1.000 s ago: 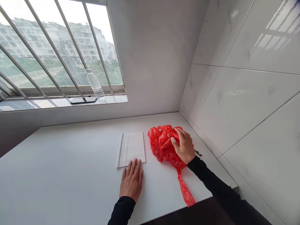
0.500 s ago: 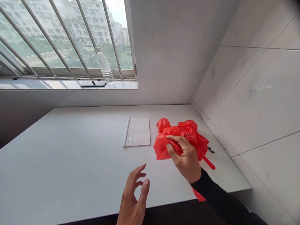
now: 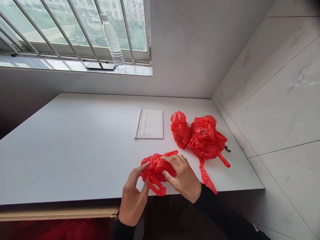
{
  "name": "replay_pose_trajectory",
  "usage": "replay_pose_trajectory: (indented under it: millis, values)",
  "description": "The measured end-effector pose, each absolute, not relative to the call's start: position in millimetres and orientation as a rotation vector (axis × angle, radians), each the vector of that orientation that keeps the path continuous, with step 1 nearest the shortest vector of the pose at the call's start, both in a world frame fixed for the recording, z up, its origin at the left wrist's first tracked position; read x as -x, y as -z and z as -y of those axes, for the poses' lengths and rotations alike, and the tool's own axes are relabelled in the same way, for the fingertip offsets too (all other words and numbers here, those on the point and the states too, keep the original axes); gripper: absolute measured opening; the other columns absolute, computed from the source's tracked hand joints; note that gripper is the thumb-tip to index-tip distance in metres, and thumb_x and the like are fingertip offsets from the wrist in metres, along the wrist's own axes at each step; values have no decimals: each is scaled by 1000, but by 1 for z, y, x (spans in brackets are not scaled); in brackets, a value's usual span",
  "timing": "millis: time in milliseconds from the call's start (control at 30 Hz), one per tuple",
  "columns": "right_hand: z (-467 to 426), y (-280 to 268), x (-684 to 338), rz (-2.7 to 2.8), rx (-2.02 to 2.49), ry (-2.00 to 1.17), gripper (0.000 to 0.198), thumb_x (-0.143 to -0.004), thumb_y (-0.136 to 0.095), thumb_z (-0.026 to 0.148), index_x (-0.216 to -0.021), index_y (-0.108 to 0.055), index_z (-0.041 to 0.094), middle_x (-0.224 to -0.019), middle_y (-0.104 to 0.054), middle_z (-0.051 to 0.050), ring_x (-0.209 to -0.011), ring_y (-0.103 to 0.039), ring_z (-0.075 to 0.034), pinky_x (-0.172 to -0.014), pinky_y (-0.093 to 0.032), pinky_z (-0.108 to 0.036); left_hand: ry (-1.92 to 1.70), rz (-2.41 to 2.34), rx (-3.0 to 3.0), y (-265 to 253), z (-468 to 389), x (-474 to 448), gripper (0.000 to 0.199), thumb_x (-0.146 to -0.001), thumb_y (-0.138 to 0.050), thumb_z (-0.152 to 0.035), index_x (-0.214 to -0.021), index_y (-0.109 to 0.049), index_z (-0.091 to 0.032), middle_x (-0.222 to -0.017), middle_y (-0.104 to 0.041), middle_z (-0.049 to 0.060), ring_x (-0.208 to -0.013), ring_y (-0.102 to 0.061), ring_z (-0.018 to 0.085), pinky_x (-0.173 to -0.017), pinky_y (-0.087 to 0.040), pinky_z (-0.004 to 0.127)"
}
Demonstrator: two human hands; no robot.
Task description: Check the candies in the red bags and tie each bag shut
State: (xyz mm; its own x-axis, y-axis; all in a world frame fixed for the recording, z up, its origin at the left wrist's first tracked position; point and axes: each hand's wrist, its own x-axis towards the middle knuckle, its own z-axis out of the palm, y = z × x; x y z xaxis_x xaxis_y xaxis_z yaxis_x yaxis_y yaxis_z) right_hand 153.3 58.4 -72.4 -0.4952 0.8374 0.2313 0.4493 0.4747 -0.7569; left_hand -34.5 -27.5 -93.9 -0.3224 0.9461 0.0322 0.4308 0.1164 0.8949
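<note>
A knotted red plastic bag [image 3: 157,164] sits at the front edge of the white table, between my two hands. My left hand [image 3: 135,190] grips its left side, thumb below and fingers above. From the right, my right hand [image 3: 181,175] pinches the bag near the bunched knot. One handle loop hangs toward me and another sticks out to the upper right. What is inside the bag is hidden. Farther back on the right lie more red plastic bags [image 3: 203,136], heaped together, with a strip trailing to the table's edge.
A white booklet [image 3: 153,125] lies on the white table [image 3: 87,143]. A small black item [image 3: 227,149] shows beside the bag heap. On the windowsill are a clear water bottle [image 3: 113,43] and a phone [image 3: 100,66]. Below the front edge, at left, is a cardboard box [image 3: 62,213] with red material inside.
My right hand has brought one red bag from the heap toward me, to the table's front edge. My left hand, empty before, now holds that bag too. The view has tilted down.
</note>
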Motion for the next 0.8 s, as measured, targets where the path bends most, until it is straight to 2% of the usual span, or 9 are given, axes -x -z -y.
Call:
replay_pose_trajectory:
  millis: [133,233,267,333,433,500,567,667,800]
  values:
    - [-63,77,-161,2072,1110,-857,21,-88,-58,8,-100,-68,23,-93,-68,-2,-92,-58,-25,-85,-48,-43,-1160,-1988,-1264,96,37,46,24,-90,-63,-42,-106,-73,-29,-106,-72,3,-101,-67,25,-83,-54,37]
    - [-67,72,-179,1997,1186,-832,18,-89,-53,11,-95,-65,23,-93,-66,-2,-90,-56,-25,-84,-49,-43,-1164,-2112,-1164,94,47,56,26,-89,-63,-46,-103,-72,-26,-102,-74,5,-94,-69,27,-67,-54,35]
    - [-67,70,-184,1981,1205,-829,19,-88,-52,10,-96,-64,23,-95,-66,-3,-92,-55,-25,-86,-49,-44,-1171,-2121,-1149,91,49,56,28,-89,-62,-46,-107,-71,-27,-106,-74,5,-96,-69,27,-68,-55,35]
    - [-64,66,-187,1988,1179,-852,29,-83,-50,8,-105,-62,23,-107,-64,-4,-103,-53,-27,-94,-47,-46,-1190,-2097,-1216,83,50,52,32,-92,-59,-43,-121,-66,-30,-122,-69,4,-110,-66,26,-83,-57,38]
    - [-54,60,-176,2050,1063,-932,53,-77,-54,8,-127,-55,23,-124,-60,-5,-117,-49,-27,-104,-43,-47,-1188,-2008,-1556,72,43,37,43,-93,-59,-33,-136,-58,-35,-141,-57,3,-130,-52,26,-107,-46,43]
    - [-48,58,-167,2077,1039,-966,48,-78,-58,11,-125,-59,22,-117,-63,-5,-111,-52,-28,-101,-44,-48,-1183,-1949,-1726,70,36,30,39,-91,-62,-29,-130,-64,-34,-135,-62,3,-129,-51,27,-108,-45,43]
    - [-46,58,-162,2065,1062,-982,29,-82,-58,15,-109,-66,22,-101,-65,-5,-100,-55,-27,-94,-46,-47,-1218,-1945,-1721,73,31,30,25,-90,-64,-30,-113,-73,-32,-119,-69,3,-121,-56,27,-105,-46,42]
    - [-51,63,-171,1958,1149,-1009,15,-87,-55,19,-96,-66,22,-92,-66,-4,-94,-57,-27,-88,-48,-46,-1306,-2039,-1546,80,33,41,14,-91,-64,-35,-96,-75,-28,-107,-71,4,-109,-62,26,-99,-49,41]
    - [-58,67,-191,1833,1303,-1058,16,-87,-52,21,-101,-61,22,-100,-66,-5,-97,-61,-26,-85,-51,-44,-1374,-2131,-1254,78,42,51,22,-96,-58,-41,-106,-71,-26,-112,-71,4,-106,-65,25,-96,-51,41]
